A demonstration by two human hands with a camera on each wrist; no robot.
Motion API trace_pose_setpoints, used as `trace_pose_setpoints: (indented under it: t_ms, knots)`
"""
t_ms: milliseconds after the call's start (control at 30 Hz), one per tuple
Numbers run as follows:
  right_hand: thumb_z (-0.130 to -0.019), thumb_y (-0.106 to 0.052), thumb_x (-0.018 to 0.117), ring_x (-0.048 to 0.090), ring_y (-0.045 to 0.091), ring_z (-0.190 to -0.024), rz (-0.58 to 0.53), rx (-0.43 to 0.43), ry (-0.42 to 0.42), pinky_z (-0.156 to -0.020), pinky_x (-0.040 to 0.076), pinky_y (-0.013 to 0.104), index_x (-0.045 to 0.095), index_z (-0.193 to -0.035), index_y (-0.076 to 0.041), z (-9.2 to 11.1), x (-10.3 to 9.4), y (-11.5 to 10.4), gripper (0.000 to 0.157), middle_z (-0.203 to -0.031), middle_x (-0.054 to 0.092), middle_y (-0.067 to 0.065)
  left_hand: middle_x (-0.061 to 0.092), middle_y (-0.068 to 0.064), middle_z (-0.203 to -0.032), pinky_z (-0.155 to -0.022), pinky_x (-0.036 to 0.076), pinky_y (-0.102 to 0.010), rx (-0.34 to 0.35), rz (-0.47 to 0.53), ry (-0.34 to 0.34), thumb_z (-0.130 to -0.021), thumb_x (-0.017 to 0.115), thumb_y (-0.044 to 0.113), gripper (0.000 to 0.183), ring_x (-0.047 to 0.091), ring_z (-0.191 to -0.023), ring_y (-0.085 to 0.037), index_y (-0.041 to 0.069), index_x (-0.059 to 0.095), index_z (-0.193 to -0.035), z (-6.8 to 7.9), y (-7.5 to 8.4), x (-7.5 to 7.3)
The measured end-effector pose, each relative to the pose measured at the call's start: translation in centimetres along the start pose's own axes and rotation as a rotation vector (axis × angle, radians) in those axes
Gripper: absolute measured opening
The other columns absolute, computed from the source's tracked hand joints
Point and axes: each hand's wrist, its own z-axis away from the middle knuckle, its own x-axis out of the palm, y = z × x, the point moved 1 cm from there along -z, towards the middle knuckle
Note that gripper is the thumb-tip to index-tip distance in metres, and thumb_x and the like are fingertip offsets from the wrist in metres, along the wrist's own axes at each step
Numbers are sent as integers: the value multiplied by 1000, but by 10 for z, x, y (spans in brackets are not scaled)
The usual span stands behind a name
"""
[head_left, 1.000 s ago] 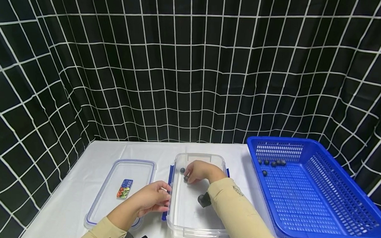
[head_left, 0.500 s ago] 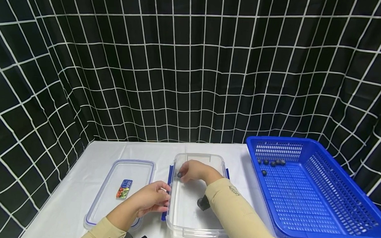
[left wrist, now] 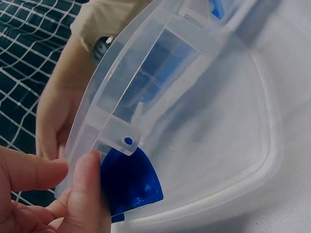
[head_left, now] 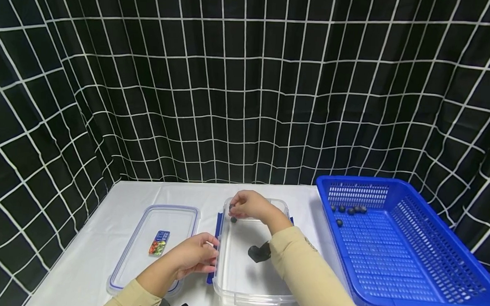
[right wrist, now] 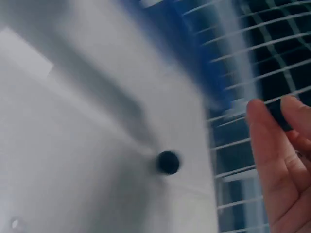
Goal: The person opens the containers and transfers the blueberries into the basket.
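Observation:
A clear plastic food box [head_left: 250,293] with blue side latches stands on the table. Above its far left corner my right hand [head_left: 249,205] pinches a small dark ball [right wrist: 279,116] between thumb and finger. Below that hand, a second dark ball [head_left: 233,219] lies on the box floor, also visible in the right wrist view. At the box's left side, my left hand [head_left: 198,255] touches the rim by a blue latch [left wrist: 131,179] with loosely bent fingers. The latch hangs unfastened. How far those fingers reach around the wall is partly hidden.
A clear lid [head_left: 137,262] with a blue seal and a picture label lies left of the box. To the right, a large blue basket [head_left: 346,264] holds several dark balls [head_left: 351,210] near its far left corner. Black gridded cloth hangs behind the table.
My right hand has moved from the box floor up and toward the far left corner, lifting one dark ball. The other ball stays in the box. My left hand has barely moved.

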Motion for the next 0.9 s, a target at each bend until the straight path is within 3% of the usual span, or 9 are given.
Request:
trace_pose_setpoints:
  t_ms: [233, 433, 633, 900]
  knots:
    - [-81, 2, 63, 66, 21, -84, -83, -52, 1, -75, 58, 31, 58, -95, 3, 11, -25, -13, 15, -88, 66, 13, 53, -7, -80, -66, 59, -29, 1, -14, 25, -83, 57, 3, 33, 58, -69, -14, -1, 45, -113, -1, -2, 0]
    - [-82, 5, 60, 65, 21, -86, -134, -110, 10, -80, 56, 35, 54, -101, 9, 26, -64, -23, 20, -87, 63, 13, 52, -7, -79, -66, 59, -29, 18, -7, 23, -82, 57, 4, 38, 57, -69, -14, -2, 43, -116, -2, -1, 1]
    - [-83, 8, 57, 65, 18, -84, -159, -164, 78, -81, 56, 33, 48, -108, 16, 44, -117, -25, 28, -86, 59, 12, 52, -7, -79, -67, 59, -29, 17, -30, 32, -82, 56, 3, 38, 57, -69, -15, -3, 42, -117, 0, 2, 1]
    - [-87, 5, 55, 65, 13, -84, -114, -123, 219, -81, 55, 28, 41, -117, 17, 88, -195, -3, 36, -92, 59, 8, 52, -8, -81, -68, 59, -30, 20, -62, 37, -82, 57, 2, 36, 56, -70, -15, -3, 44, -115, -3, 2, 2]
